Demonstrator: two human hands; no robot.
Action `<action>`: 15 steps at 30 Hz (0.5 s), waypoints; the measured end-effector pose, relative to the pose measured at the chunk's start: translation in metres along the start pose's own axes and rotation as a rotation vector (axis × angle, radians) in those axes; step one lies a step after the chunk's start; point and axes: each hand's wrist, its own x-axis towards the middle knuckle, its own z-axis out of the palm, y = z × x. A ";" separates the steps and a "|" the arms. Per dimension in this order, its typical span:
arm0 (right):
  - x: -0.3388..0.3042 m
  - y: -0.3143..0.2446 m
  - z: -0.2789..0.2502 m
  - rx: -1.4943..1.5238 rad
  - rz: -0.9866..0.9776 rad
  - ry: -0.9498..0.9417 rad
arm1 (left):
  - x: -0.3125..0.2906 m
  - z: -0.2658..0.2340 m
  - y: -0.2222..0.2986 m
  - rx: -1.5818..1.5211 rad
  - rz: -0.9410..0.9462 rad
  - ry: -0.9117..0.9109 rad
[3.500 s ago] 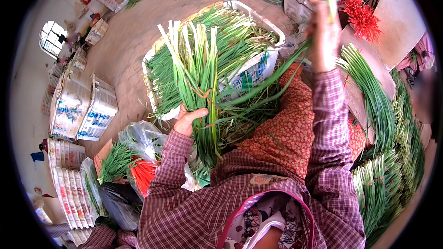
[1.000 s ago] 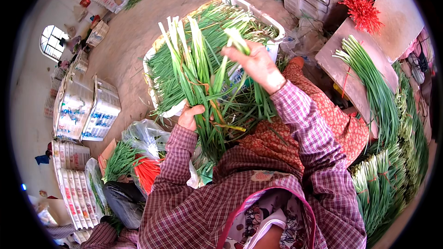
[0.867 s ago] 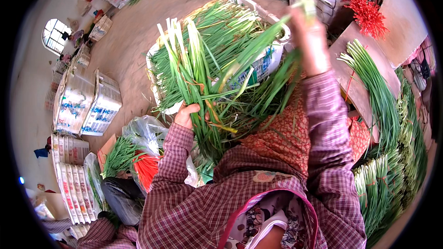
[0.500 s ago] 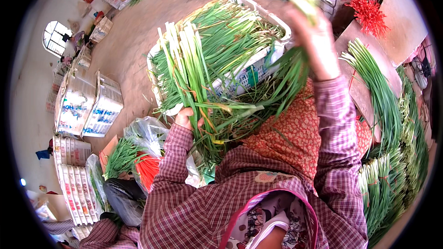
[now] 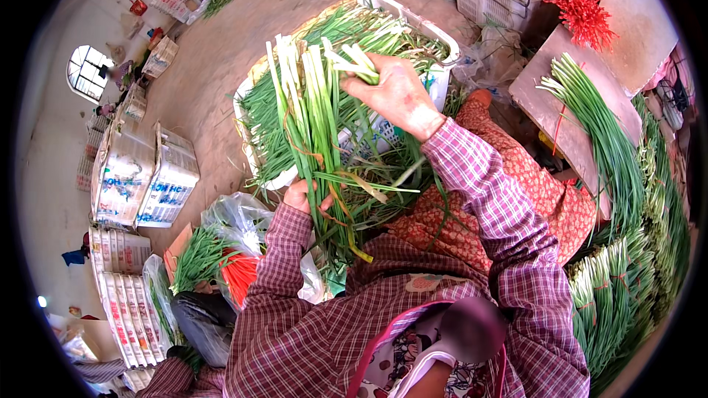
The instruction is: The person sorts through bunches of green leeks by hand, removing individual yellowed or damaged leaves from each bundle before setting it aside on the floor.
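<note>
My left hand (image 5: 299, 197) is closed round the lower part of an upright bunch of chives (image 5: 306, 96), long green stalks with pale ends pointing up and some yellowed leaves. Close to the top of that bunch, my right hand (image 5: 398, 92) grips a smaller handful of chives (image 5: 358, 61) by its pale ends. The two lots of pale ends nearly meet. Behind them stands a white plastic crate (image 5: 440, 29) heaped with loose chives (image 5: 361, 26). Trimmed leaves (image 5: 402, 166) hang and lie between the crate and my lap.
A tied chive bundle (image 5: 590, 107) lies on a board (image 5: 535, 77) at the right, below red ties (image 5: 579, 15). Many bundles (image 5: 608, 295) are stacked nearer me. White crates (image 5: 168, 173) stand at the left, with a plastic bag (image 5: 234, 214) and red strips (image 5: 237, 274) nearby.
My right hand has come from the far right, over the crate's edge, inward and left to the top of the bunch, with its handful of chives. My left hand has stayed round its bunch.
</note>
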 end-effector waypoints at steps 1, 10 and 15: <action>0.000 0.002 -0.002 -0.010 -0.035 0.033 | 0.000 -0.001 0.000 -0.010 -0.010 -0.006; 0.004 0.004 0.002 -0.013 -0.130 0.011 | 0.000 0.004 -0.001 -0.039 -0.080 -0.015; 0.003 0.003 0.006 -0.063 -0.113 0.068 | -0.002 0.001 0.002 0.144 -0.062 -0.027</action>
